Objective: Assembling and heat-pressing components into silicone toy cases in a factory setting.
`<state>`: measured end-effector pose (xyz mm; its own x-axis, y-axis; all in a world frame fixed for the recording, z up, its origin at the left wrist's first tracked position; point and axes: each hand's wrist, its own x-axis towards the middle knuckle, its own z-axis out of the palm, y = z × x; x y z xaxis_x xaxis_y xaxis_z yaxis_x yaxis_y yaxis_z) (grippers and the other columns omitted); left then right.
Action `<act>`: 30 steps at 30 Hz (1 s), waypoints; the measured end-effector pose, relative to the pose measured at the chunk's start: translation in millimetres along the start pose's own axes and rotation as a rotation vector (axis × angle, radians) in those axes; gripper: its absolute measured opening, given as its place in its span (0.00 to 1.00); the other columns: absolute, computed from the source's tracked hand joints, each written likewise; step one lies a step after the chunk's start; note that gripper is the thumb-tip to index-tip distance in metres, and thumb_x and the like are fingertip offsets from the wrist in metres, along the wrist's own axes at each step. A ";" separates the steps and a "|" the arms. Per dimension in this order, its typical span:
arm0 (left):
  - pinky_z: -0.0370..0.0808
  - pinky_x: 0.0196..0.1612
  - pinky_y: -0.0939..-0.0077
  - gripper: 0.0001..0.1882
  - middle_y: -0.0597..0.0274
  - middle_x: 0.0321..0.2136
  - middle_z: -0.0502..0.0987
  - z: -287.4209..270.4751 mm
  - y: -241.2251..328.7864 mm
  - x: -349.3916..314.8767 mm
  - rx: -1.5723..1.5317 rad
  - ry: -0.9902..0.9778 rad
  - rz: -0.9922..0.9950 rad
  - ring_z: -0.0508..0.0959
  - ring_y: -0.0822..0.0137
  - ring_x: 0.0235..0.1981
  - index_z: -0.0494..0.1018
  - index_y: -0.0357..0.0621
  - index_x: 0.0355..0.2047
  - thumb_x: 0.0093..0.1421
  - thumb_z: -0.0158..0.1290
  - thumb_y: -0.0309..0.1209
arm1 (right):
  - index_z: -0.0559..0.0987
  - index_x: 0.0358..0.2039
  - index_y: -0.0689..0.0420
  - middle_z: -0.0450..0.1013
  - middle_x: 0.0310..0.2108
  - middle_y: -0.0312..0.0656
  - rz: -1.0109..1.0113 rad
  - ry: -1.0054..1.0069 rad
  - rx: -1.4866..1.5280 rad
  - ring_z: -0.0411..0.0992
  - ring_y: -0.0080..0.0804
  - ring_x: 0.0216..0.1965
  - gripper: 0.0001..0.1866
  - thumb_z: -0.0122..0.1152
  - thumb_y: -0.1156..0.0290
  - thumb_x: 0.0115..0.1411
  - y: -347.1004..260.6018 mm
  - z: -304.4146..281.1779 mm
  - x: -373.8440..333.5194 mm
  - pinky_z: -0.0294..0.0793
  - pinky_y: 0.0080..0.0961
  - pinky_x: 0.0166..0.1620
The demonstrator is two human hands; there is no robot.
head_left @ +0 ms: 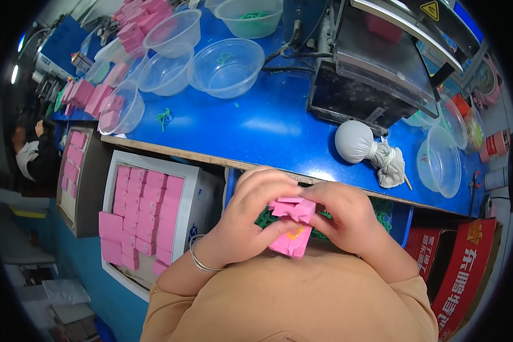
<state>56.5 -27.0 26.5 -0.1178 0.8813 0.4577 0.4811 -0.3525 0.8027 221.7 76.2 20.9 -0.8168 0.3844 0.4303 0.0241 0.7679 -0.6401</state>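
Observation:
Close in front of my body I hold a pink rubbery block (290, 244) that looks like a mold. Its upper part is split with a jagged, notched edge, and a small yellow patch shows on its face. My left hand (259, 208) is closed around its left side, the thumb pressed across the front. From the other side, my right hand (345, 215) grips its upper right edge with bent fingers. Some fingertips are hidden behind the block. Under both hands is a blue drawer (403, 219) holding green stringy pieces (382, 212).
Left of me stands a white box (179, 212) with rows of pink blocks (139, 199). Clear plastic bowls (225, 68) and a black machine (376, 80) stand on the blue table (256, 131). A grey cloth-wrapped ball (354, 141) lies near its edge; a red carton (464, 279) is at right.

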 end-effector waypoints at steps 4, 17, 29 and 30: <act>0.65 0.43 0.65 0.17 0.66 0.35 0.70 -13.1 2.8 -8.0 0.564 0.010 0.421 0.67 0.61 0.40 0.71 0.52 0.34 0.40 0.58 0.28 | 0.74 0.37 0.61 0.73 0.33 0.45 -0.106 0.104 -0.134 0.73 0.41 0.32 0.19 0.66 0.73 0.43 -4.5 -1.7 3.7 0.73 0.29 0.31; 0.61 0.48 0.67 0.08 0.78 0.36 0.72 -5.6 2.5 -17.8 0.785 0.174 0.657 0.67 0.72 0.42 0.70 0.59 0.29 0.49 0.56 0.34 | 0.75 0.42 0.63 0.73 0.35 0.49 -0.190 0.158 -0.119 0.74 0.39 0.30 0.26 0.65 0.77 0.37 -6.5 -3.8 10.2 0.75 0.27 0.29; 0.62 0.39 0.71 0.09 0.72 0.36 0.77 -21.7 14.6 -12.2 0.746 0.048 0.587 0.68 0.71 0.34 0.67 0.53 0.26 0.46 0.56 0.31 | 0.75 0.41 0.63 0.73 0.34 0.50 -0.236 0.192 -0.152 0.74 0.39 0.29 0.25 0.66 0.73 0.37 -2.9 -4.4 2.6 0.75 0.27 0.28; 0.62 0.39 0.70 0.07 0.68 0.36 0.77 -20.7 14.4 -8.6 0.632 0.036 0.544 0.69 0.70 0.33 0.67 0.51 0.24 0.46 0.54 0.27 | 0.75 0.41 0.63 0.73 0.34 0.50 -0.243 0.193 -0.137 0.74 0.39 0.29 0.25 0.66 0.73 0.37 -2.1 -3.9 2.7 0.74 0.27 0.28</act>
<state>46.4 -46.2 42.1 0.2493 0.6242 0.7404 0.8744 -0.4737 0.1050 221.7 77.6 25.9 -0.6841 0.2620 0.6807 -0.0697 0.9055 -0.4185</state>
